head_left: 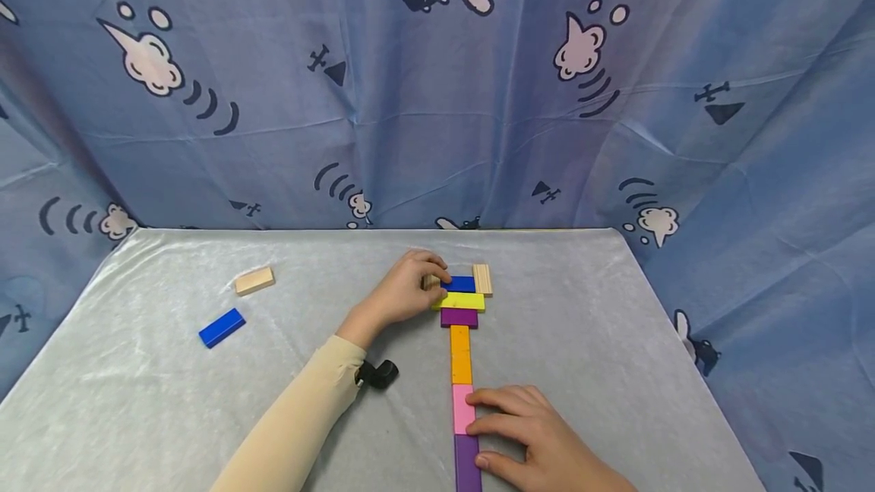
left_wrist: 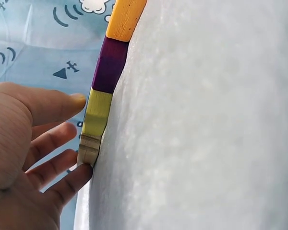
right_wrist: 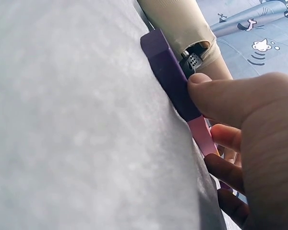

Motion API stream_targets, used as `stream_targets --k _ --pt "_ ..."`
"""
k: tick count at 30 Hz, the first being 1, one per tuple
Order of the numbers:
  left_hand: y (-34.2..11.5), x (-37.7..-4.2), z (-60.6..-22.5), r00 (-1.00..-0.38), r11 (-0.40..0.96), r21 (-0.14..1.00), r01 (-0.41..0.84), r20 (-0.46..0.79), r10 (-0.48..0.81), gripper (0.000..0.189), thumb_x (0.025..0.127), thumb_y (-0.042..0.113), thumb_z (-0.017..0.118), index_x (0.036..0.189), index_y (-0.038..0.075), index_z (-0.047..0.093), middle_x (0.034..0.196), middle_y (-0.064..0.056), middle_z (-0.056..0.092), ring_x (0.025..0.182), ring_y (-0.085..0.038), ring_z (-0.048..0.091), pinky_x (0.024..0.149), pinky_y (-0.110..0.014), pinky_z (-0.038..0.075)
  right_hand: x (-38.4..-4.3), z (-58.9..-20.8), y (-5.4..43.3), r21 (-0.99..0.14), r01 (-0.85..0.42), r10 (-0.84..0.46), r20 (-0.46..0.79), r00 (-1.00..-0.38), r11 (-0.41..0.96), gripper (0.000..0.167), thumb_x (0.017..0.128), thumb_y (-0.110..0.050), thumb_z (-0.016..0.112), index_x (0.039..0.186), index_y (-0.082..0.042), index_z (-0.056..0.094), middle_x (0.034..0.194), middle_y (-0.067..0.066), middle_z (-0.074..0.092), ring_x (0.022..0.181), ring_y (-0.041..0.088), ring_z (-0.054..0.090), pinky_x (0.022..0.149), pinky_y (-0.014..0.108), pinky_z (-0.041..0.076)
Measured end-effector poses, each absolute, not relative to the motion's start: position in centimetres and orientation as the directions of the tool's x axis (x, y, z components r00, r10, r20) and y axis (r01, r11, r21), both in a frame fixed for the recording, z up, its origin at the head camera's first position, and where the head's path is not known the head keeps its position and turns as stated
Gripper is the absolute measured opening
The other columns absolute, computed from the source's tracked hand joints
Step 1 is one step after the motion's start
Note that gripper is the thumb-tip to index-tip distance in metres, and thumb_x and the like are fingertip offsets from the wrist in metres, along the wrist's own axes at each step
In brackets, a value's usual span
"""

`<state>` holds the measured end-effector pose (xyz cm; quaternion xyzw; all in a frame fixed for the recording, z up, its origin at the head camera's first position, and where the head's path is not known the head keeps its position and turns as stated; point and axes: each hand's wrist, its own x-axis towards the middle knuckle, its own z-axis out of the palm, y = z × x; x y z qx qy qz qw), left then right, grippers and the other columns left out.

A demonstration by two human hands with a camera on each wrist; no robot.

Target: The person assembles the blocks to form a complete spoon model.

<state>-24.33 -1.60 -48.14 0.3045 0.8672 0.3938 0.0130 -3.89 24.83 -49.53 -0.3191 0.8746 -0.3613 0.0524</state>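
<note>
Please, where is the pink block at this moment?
In the head view, the pink block lies low, slightly right of centre, between an orange block and the lower purple block, with the right hand at its right edge.

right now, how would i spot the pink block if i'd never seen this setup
On the pale cloth, find the line of coloured blocks running front to back. Near its close end, the right hand touches its right edge. The pink block sits there, between a purple block and an orange stretch, the only pink piece in view.
</note>
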Motion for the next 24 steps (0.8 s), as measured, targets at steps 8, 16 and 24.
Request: stream_targets --k 8,16,24 --pt "-2.4 -23.9 -47.9 -0.818 0.51 0.682 0.524 0.235 0.525 0.016 0.097 0.007 0.079 0.112 0.005 0.084 0.132 -0.011 0.072 0.13 -0.03 0.059 0.117 -0.047 0.046 -4.0 -49.5 24.8 -0.64 -0.56 -0.612 0.173 -0.772 0.526 0.024 0.103 -0.046 0.077 0.127 -0.05 0.073 0.146 -0.019 0.063 0.127 0.008 0.06 0.102 0.043 0.052" --pt "-4.2 -23.4 -47.8 -0.834 0.542 0.664 0.515 0.243 0.495 0.019 0.097 0.009 0.08 0.116 0.006 0.082 0.135 -0.01 0.071 0.134 -0.03 0.058 0.12 -0.047 0.044 -4.0 -49.9 24.8 -0.606 -0.614 -0.624 0.235 -0.745 0.506 0.027 0.102 -0.043 0.079 0.128 -0.049 0.073 0.147 -0.017 0.063 0.128 0.008 0.06 0.102 0.043 0.052" --pt "-6.3 -22.9 -47.5 -0.849 0.554 0.667 0.499 0.248 0.466 0.022 0.098 0.009 0.08 0.119 0.004 0.081 0.138 -0.011 0.07 0.136 -0.031 0.057 0.12 -0.049 0.044 -4.2 -50.2 24.9 -0.628 -0.573 -0.611 0.189 -0.769 0.527 0.027 0.101 -0.047 0.079 0.127 -0.052 0.072 0.148 -0.021 0.061 0.129 0.007 0.058 0.103 0.044 0.052"
